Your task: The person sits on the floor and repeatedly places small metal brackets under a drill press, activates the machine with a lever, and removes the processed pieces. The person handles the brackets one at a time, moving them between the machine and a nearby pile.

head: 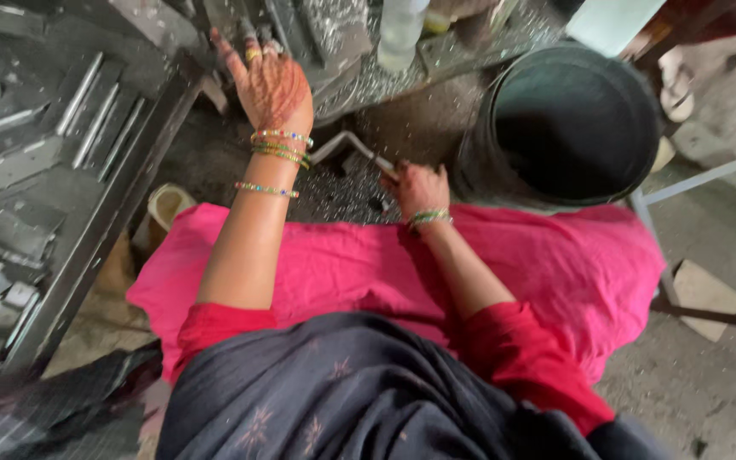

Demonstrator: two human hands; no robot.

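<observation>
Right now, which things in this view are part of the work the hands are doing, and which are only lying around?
In use:
- right hand, gripping the bent metal handle
- left hand, raised with fingers spread over the dark metal machine parts

Only lying about:
- dark bucket
- clear plastic bottle
- tray of metal strips
- pink cloth over the lap

You have one view only, worn on your head; it looks steeply down over your chest and lap, close enough that your pink cloth (555, 264) fills the middle; take the black bucket (568, 123) as the landmark, upper right; the rack of metal strips (61, 153) lies well left of it; the bare floor (709, 375) sits below it; motion blurs the left edge.
</observation>
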